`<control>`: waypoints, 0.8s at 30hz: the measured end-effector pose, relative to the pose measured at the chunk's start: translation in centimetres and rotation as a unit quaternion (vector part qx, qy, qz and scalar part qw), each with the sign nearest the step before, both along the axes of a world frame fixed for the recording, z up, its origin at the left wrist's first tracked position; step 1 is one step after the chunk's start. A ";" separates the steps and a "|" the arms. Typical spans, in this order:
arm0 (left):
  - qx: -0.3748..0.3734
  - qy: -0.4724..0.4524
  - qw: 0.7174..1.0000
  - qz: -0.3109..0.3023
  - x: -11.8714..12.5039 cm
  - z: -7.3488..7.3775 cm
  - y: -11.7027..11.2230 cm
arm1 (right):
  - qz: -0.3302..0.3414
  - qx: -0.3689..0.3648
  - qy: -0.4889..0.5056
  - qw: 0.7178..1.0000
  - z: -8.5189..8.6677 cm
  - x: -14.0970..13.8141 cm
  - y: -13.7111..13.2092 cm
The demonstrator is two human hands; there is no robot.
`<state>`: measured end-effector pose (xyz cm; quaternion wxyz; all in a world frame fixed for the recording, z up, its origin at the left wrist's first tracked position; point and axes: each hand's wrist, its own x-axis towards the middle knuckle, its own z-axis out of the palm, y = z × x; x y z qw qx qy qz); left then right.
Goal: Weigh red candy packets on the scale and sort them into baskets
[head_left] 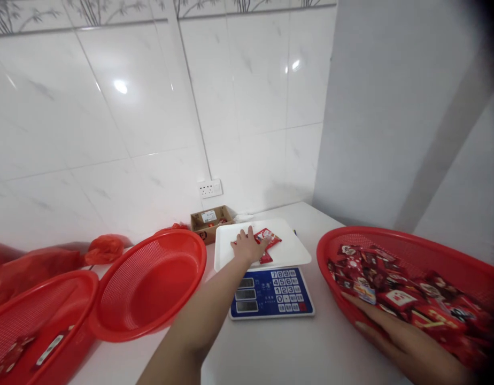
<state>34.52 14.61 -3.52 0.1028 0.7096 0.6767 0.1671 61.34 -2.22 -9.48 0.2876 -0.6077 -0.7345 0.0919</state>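
Observation:
My left hand point(248, 249) reaches over the white tray point(226, 251) of a weighing scale, fingers spread and palm down. Under and beside it lie red snack packets point(270, 236); how firmly it touches them cannot be made out. Below the tray shows the scale's blue keypad panel point(271, 294), with three small displays. On the right, my right hand point(381, 326) grips the near rim of a red plastic basket point(375, 231), thumb on the inner side and fingers outside. Many red-wrapped packets point(399, 297) fill this basket.
Left of the scale stands a red basket point(151, 289) with nothing visible inside. Another red basket point(78, 283) at the far left holds several packets. Behind are a small cardboard box point(207, 230), red plastic bags point(105, 248) and a wall socket point(210, 188).

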 end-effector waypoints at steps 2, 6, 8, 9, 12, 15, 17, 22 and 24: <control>0.006 0.003 1.000 0.027 1.0 -0.2 0.8 | 0.022 -0.019 -0.018 0.999 -0.3 0.2 0.0; 0.026 0.003 0.999 0.035 1.6 -0.4 1.5 | 0.033 -0.028 -0.050 0.998 -1.0 0.5 0.1; 0.024 -0.007 0.999 0.030 1.5 -0.4 1.7 | 0.034 -0.028 -0.061 0.997 -1.2 0.6 0.2; 0.020 -0.013 0.999 0.026 1.4 -0.5 1.8 | 0.033 -0.027 -0.064 0.997 -1.4 0.7 0.2; 0.019 -0.034 0.999 0.021 1.0 -0.5 2.0 | 0.030 -0.023 -0.060 0.997 -1.7 0.8 0.3; 0.041 -0.056 0.997 0.031 0.2 -0.2 2.3 | 0.032 -0.015 -0.053 0.998 -1.8 0.8 0.3; 0.060 -0.071 0.995 0.046 -0.9 0.5 2.7 | 0.033 -0.016 -0.054 0.998 -1.8 0.8 0.4; 0.117 -0.086 0.985 0.089 -6.2 3.8 2.9 | 0.028 -0.002 -0.066 0.997 -1.7 0.7 0.3; 0.136 -0.076 0.982 0.110 -9.4 5.1 2.2 | 0.024 0.003 -0.067 0.997 -1.6 0.8 0.2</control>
